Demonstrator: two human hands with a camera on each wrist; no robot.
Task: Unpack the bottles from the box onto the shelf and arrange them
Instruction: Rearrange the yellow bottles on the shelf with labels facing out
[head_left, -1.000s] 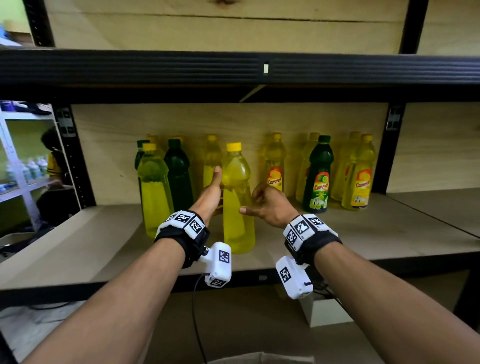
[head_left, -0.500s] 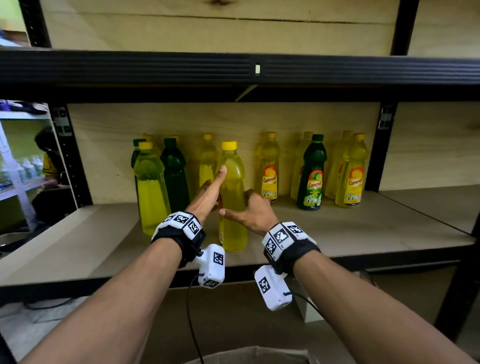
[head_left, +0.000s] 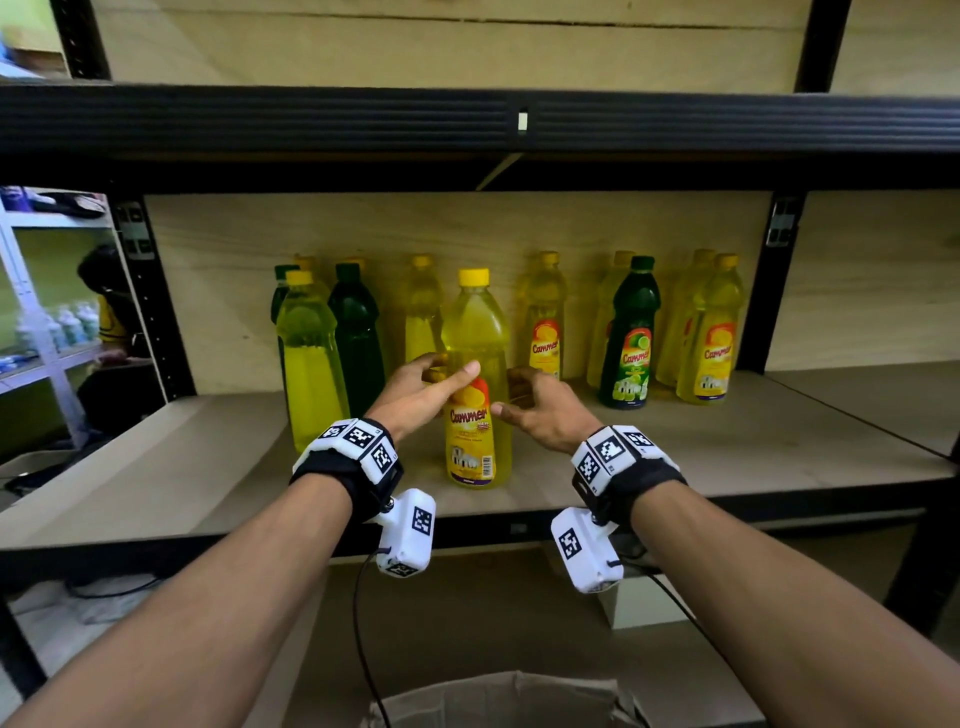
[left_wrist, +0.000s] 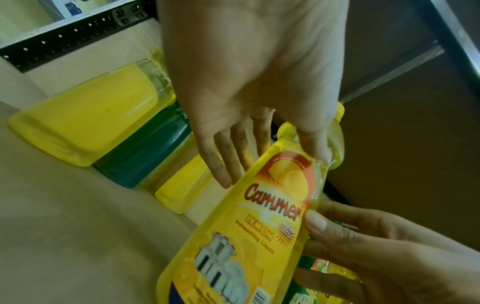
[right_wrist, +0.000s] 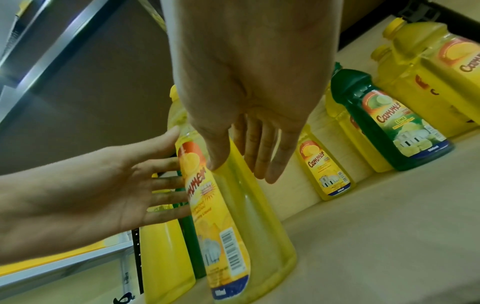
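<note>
Head view: two hands (head_left: 480, 400) flank one yellow bottle (head_left: 475, 374).

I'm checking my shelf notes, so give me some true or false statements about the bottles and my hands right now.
1. The front bottle stands upright on the shelf. True.
2. Its label faces the back wall. False: the label faces the person.
3. The left hand touches that bottle, thumb on its front. True.
4. The right hand holds a green bottle. False: it is beside the front bottle, thumb on it, fingers loose; the labelled green bottle stands untouched to the right.
5. Every bottle on the shelf is yellow. False: some are dark green.
6. The front bottle's cap is yellow. True.
</note>
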